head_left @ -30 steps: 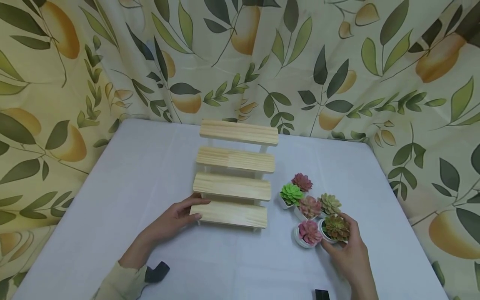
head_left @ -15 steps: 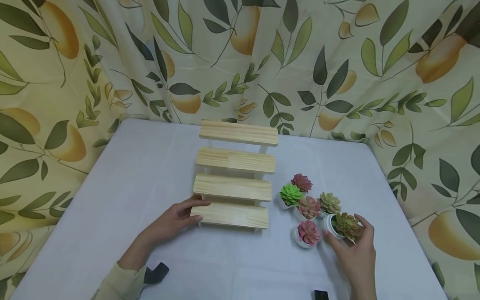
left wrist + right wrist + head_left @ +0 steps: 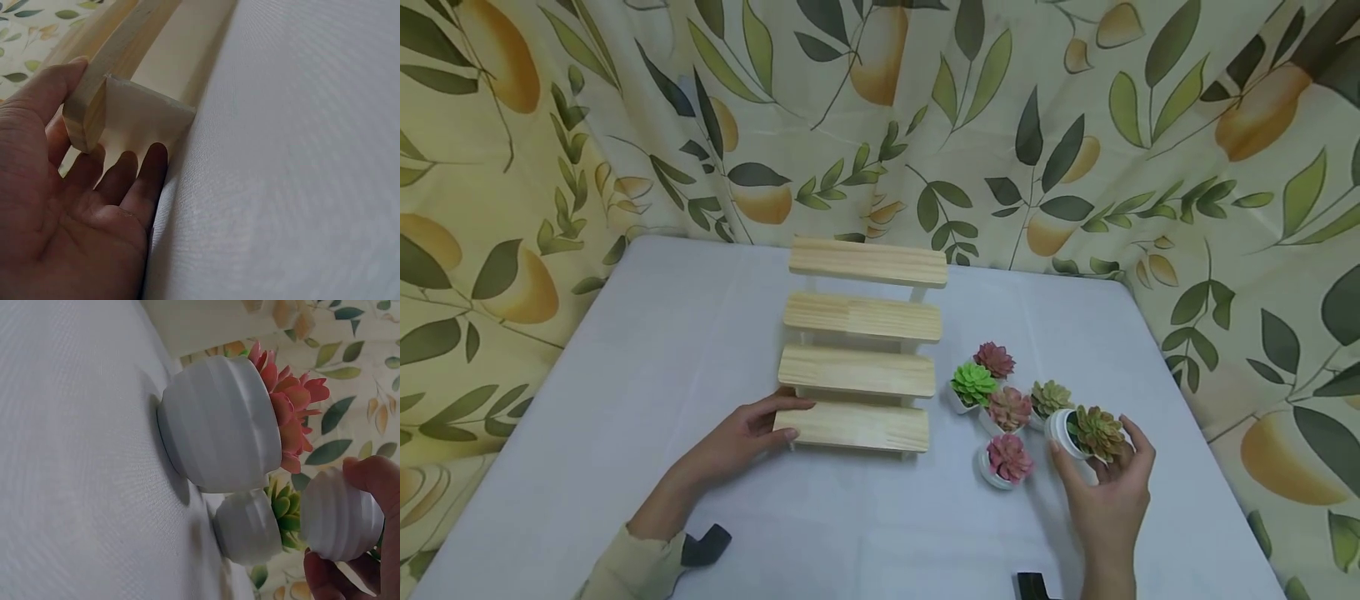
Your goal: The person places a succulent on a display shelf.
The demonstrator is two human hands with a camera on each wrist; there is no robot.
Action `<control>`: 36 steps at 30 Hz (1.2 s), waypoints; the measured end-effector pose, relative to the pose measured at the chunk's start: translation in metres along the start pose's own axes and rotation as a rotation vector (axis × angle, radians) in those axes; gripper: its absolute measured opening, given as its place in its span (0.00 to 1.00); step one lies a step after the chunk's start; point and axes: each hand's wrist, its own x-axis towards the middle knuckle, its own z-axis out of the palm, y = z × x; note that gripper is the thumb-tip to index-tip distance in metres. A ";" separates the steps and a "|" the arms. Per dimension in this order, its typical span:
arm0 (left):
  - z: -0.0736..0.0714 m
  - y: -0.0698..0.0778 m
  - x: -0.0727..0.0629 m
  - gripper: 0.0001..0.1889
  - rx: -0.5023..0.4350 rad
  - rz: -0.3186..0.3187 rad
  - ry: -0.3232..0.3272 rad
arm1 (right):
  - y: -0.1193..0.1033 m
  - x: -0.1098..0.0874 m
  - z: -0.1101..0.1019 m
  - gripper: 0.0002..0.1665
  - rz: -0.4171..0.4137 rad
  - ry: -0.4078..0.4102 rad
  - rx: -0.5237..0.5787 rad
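Note:
My left hand (image 3: 737,442) grips the left end of the lowest board on a stepped wooden display stand (image 3: 857,427). In the left wrist view, the thumb lies against the board (image 3: 94,112), with other fingers below it near a pale support (image 3: 147,112). My right hand (image 3: 1108,500) holds a potted succulent (image 3: 1096,433), brownish-green in a ribbed white pot (image 3: 337,512), tilted and raised off the table. Beside it stand a pink succulent (image 3: 1009,458), an olive-green succulent (image 3: 1050,398), a peach-pink succulent (image 3: 1008,408), a bright green succulent (image 3: 973,384) and a dark red succulent (image 3: 995,359).
A white cloth covers the table (image 3: 662,358). A curtain (image 3: 850,125) printed with fruit and leaves hangs behind and at both sides. Black pieces (image 3: 706,546) show near both wrists. The succulents stand close together, right of the stand.
My right hand has lifted the brownish-green potted succulent up and away from the group, tilting it. The left hand stays on the stand. The head view has shifted slightly.

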 end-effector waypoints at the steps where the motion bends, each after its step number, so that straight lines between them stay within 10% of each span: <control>1: 0.000 0.000 0.000 0.22 0.001 0.000 -0.002 | 0.001 0.000 0.000 0.59 0.001 0.002 0.000; 22: 0.001 -0.003 0.000 0.22 -0.007 -0.004 -0.004 | -0.003 -0.002 0.002 0.60 -0.087 -0.016 0.125; 36: 0.001 -0.002 0.000 0.22 0.017 0.018 -0.005 | -0.051 0.006 0.012 0.58 -0.181 -0.216 0.150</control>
